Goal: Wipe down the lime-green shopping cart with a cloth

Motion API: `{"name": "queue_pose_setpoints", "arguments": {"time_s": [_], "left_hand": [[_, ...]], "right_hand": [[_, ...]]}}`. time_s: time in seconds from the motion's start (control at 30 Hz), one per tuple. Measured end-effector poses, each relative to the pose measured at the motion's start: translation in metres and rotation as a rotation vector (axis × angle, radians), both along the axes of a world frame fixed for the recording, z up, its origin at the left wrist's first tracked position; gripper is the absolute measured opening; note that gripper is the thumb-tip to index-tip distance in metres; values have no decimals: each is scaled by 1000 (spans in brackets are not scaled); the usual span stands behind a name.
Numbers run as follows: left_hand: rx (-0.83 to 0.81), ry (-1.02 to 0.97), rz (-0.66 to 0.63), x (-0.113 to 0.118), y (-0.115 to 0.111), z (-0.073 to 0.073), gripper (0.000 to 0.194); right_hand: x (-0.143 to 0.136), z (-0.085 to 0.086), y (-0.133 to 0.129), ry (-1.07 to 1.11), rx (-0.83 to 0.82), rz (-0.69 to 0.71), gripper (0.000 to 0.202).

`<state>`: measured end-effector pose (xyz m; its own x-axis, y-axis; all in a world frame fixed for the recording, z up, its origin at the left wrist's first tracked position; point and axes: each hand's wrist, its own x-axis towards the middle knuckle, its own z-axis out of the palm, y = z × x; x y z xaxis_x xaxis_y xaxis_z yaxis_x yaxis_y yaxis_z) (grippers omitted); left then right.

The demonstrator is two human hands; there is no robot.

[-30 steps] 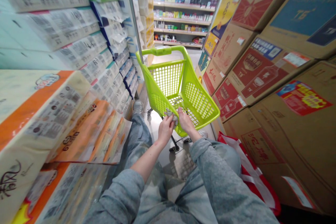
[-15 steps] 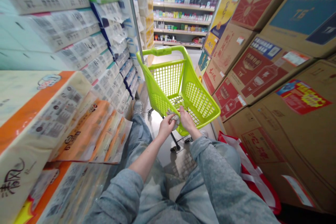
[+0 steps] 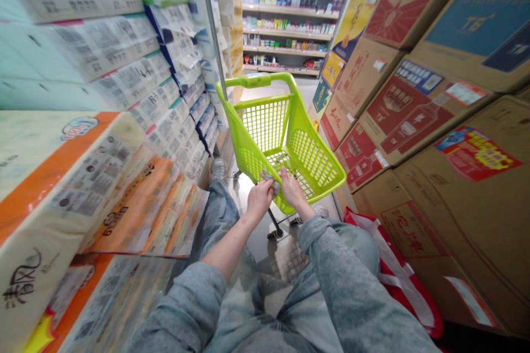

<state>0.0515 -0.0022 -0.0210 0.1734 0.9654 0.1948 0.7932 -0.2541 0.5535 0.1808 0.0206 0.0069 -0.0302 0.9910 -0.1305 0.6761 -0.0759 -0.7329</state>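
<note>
A lime-green plastic shopping cart [image 3: 259, 162] stands in front of me between my legs, its slotted basket tilted. My left hand [image 3: 260, 198] pinches a crumpled grey cloth [image 3: 276, 187] against the outside of the basket's near left rim. Just to its right, my right hand [image 3: 293, 192] is closed over the same rim, thumb pointing up, with the fingers partly hidden by the basket wall. Dark wheels [image 3: 275, 233] show under the cart.
Packs of tissue paper [image 3: 62, 154] are stacked along the left. Cardboard cartons [image 3: 434, 198] rise on the right, with a red and white bag [image 3: 397, 270] on the floor beside them. Shelves of small products [image 3: 290, 33] stand at the far end. A grey pole [image 3: 213, 33] rises behind the cart's left side.
My left hand has turned and shifted slightly left, its back now facing up more, with the cloth still in it. My right hand and the cart have hardly moved.
</note>
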Motion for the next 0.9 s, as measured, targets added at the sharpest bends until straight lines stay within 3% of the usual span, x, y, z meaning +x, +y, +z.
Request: {"name": "queue_pose_setpoints", "arguments": {"time_s": [0.2,0.43,0.7,0.9], "left_hand": [[-27,-238,44,2,-7,-8,28],[-48,-281,-14,6,-24,-22,33],[-85,-229,-49,-3,-13,-18,36],[-194,-500,-88,-1,-10,-25,34]], "right_hand": [[-1,0,0,8,15,-36,84],[-3,-4,-1,5,59,-39,86],[-10,2,-1,-48,55,-34,89],[-10,1,1,-16,42,-43,87]]}}
